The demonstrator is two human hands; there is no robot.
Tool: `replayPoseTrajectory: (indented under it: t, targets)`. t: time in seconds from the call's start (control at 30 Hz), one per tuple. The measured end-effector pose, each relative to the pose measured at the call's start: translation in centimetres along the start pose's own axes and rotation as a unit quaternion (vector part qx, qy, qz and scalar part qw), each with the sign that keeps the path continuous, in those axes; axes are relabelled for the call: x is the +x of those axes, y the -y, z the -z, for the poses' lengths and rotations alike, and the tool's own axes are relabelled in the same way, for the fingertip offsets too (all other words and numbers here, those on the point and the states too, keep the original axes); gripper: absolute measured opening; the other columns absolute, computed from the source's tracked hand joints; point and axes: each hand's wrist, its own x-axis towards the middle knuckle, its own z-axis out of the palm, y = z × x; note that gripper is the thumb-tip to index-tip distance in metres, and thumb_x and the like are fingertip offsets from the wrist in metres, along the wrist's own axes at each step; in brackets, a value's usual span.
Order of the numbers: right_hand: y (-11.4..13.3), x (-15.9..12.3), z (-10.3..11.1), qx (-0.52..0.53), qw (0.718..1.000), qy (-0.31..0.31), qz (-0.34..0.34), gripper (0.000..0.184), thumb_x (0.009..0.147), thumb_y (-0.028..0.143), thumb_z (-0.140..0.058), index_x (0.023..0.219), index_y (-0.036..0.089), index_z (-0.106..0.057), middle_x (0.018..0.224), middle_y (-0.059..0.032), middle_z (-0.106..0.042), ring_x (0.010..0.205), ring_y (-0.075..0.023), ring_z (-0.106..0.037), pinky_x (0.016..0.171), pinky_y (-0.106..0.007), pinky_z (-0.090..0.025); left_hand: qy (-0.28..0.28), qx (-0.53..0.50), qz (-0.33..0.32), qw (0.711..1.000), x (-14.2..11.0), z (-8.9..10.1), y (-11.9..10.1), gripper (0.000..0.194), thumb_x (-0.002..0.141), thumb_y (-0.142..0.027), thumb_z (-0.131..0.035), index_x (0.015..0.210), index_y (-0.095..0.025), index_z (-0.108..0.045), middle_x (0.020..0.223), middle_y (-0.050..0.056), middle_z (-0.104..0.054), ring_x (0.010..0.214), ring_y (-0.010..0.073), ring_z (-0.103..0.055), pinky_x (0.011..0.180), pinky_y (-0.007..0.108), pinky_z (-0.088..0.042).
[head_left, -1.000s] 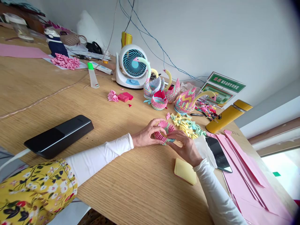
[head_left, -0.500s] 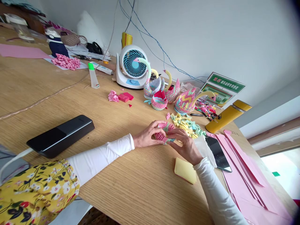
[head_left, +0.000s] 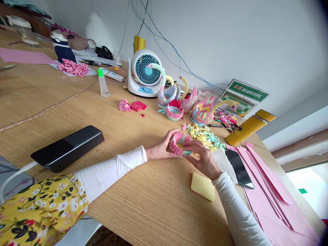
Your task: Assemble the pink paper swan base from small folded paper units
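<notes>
A small round bowl of folded paper pieces [head_left: 176,144], pink with some green, yellow and blue, is held tilted just above or on the table. My left hand [head_left: 161,147] is curled around its left side, thumb at the upper rim and the other fingers partly hidden below. My right hand [head_left: 201,157] grips the right side, with fingertips over the rim and thumb underneath. Loose folded yellow and green paper pieces [head_left: 205,136] lie just behind my right hand. A stack of yellow paper squares [head_left: 203,186] rests in front of it.
Several paper swans [head_left: 202,112] and a pink paper basket [head_left: 174,111] stand behind, near a white fan [head_left: 143,89]. To the right are a yellow flask [head_left: 247,129], a phone [head_left: 239,169] and pink sheets [head_left: 271,198]. A black device [head_left: 68,147] lies left, a glue bottle [head_left: 103,83] farther back.
My left fingers have moved off the bowl's front to its left side, so more of its pink wall shows. My right hand keeps its hold. A blurred pointed thing has appeared at the far left edge.
</notes>
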Motion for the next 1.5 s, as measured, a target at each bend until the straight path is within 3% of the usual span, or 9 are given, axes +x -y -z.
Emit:
replayPoseTrajectory:
  t: [0.43, 0.67, 0.77, 0.87, 1.0, 1.13, 1.33, 1.5]
  targets:
    - [-0.1, 0.1, 0.3, 0.005, 1.0, 0.011, -0.004, 0.024, 0.083, 0.031, -0.064, 0.106, 0.029, -0.067, 0.109, -0.0068, -0.065, 0.107, -0.0246, -0.057, 0.093, -0.046, -0.048, -0.008, 0.011, 0.025, 1.0, 0.1, 0.1, -0.2, 0.094, 0.067, -0.037, -0.078, 0.141, -0.022, -0.023, 0.142, 0.016, -0.034, 0.131, 0.0285, -0.039, 0.107, 0.046, -0.035]
    - [0.0, 0.2, 0.5, 0.01, 1.0, -0.006, -0.005, 0.026, 0.082, 0.03, -0.065, 0.108, 0.027, -0.065, 0.111, -0.0072, -0.065, 0.108, -0.0243, -0.057, 0.095, -0.046, -0.047, 0.0, -0.089, 0.054, 0.995, 0.2, 0.3, 0.4, 0.095, 0.067, -0.032, -0.079, 0.142, -0.023, -0.021, 0.14, 0.017, -0.038, 0.129, 0.0281, -0.042, 0.106, 0.047, -0.036]
    - [0.3, 0.2, 0.8, 0.03, 0.999, -0.018, -0.033, 0.028, 0.082, 0.032, -0.065, 0.109, 0.026, -0.063, 0.109, -0.0069, -0.066, 0.106, -0.0238, -0.058, 0.094, -0.045, -0.047, 0.005, -0.165, 0.095, 0.982, 0.3, 0.5, 0.2, 0.099, 0.066, -0.032, -0.079, 0.143, -0.024, -0.017, 0.133, 0.016, -0.046, 0.122, 0.0272, -0.049, 0.101, 0.047, -0.04]
    - [0.5, 0.1, 1.0, 0.08, 0.991, -0.025, -0.108, 0.033, 0.08, 0.038, -0.066, 0.11, 0.025, -0.063, 0.104, -0.0066, -0.068, 0.098, -0.023, -0.063, 0.086, -0.041, -0.051, -0.001, -0.202, 0.14, 0.969, 0.3, 0.7, -0.3, 0.098, 0.067, -0.033, -0.079, 0.143, -0.023, -0.017, 0.129, 0.016, -0.05, 0.118, 0.0265, -0.052, 0.099, 0.047, -0.042]
    - [0.9, 0.1, 1.3, 0.175, 0.966, -0.03, -0.189, 0.036, 0.076, 0.042, -0.069, 0.105, 0.022, -0.064, 0.101, -0.0066, -0.07, 0.089, -0.0219, -0.065, 0.082, -0.039, -0.053, -0.033, -0.219, 0.171, 0.96, 0.3, 0.6, -1.3, 0.084, 0.066, -0.035, -0.079, 0.136, -0.022, -0.034, 0.134, 0.013, -0.045, 0.128, 0.028, -0.041, 0.101, 0.045, -0.039]
    - [1.8, 0.5, 1.8, 0.257, 0.943, -0.023, -0.21, 0.034, 0.074, 0.04, -0.071, 0.101, 0.021, -0.065, 0.097, -0.0066, -0.07, 0.083, -0.0203, -0.065, 0.079, -0.037, -0.053, -0.034, -0.274, 0.179, 0.944, 0.3, 0.1, -2.5, 0.065, 0.07, -0.036, -0.076, 0.124, -0.018, -0.045, 0.124, 0.01, -0.05, 0.121, 0.0261, -0.045, 0.103, 0.043, -0.037]
    - [2.5, 0.9, 2.2, 0.303, 0.926, -0.011, -0.224, 0.031, 0.073, 0.039, -0.072, 0.097, 0.02, -0.065, 0.093, -0.0057, -0.068, 0.077, -0.018, -0.062, 0.073, -0.034, -0.053, 0.015, -0.382, 0.25, 0.89, -0.3, -0.2, -3.6, 0.069, 0.074, -0.032, -0.074, 0.128, -0.03, -0.032, 0.124, 0.006, -0.048, 0.113, 0.0228, -0.051, 0.098, 0.048, -0.04]
    - [2.3, 0.9, 2.2, 0.297, 0.928, 0.001, -0.223, 0.032, 0.074, 0.041, -0.071, 0.097, 0.019, -0.065, 0.095, -0.0074, -0.067, 0.084, -0.0199, -0.062, 0.079, -0.036, -0.051, -0.017, -0.365, 0.21, 0.907, -0.3, -0.4, -3.7, 0.075, 0.068, -0.023, -0.078, 0.128, -0.026, -0.032, 0.119, 0.005, -0.05, 0.113, 0.0199, -0.049, 0.099, 0.042, -0.04]
